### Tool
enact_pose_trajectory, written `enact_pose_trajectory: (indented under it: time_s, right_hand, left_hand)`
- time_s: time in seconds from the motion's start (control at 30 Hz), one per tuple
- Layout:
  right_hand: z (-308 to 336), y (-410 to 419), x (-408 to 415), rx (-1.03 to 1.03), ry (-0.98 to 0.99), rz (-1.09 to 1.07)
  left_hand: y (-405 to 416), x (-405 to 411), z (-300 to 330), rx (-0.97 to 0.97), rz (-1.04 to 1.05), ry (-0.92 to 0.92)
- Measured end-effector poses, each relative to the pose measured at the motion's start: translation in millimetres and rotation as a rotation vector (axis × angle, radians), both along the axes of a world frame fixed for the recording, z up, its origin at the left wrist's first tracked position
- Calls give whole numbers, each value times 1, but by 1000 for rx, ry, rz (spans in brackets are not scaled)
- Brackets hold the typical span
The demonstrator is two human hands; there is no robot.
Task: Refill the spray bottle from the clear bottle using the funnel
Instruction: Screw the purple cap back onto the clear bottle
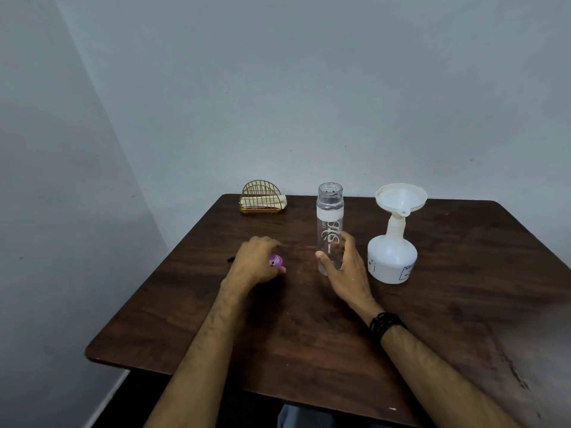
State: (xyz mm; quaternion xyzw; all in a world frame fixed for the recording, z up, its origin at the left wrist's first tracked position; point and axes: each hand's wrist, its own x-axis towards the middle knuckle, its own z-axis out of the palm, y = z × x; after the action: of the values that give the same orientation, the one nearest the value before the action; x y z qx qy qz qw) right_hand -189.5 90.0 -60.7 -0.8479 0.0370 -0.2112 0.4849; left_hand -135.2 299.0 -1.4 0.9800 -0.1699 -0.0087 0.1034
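Right grip (343,267) is curling round the lower part of the clear bottle (330,223), which stands uncapped and upright mid-bench, while my left grip (256,261) pinches the purple cap (275,261) down by the bench (309,335). With the funnel (401,197) already seated, tilted, in the spray bottle (391,257) just to the right, I judge I'm at the pick-up before pouring. Next I need a firm hold, a lift, and a slow tip over the funnel's rim without knocking it.
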Motion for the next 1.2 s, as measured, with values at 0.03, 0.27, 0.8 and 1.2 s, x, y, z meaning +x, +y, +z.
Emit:
enact_pose_trajectory:
  time_s: [0.03,0.27,0.8,1.2]
  right_hand:
    - [0,0,-1,0,3,2]
    - [-2,-1,-3,-5,-33,-9]
    - [-3,-3,-2,2,-8,47]
    - [-5,-4,0,4,-41,68]
  left_hand:
    - [-4,-1,-3,57,-34,0]
    - [-19,-1,-14,-30,-41,-85]
    - [-82,-9,106,-776,-193,-269]
    - [-92,-3,108,-382,-179,-463]
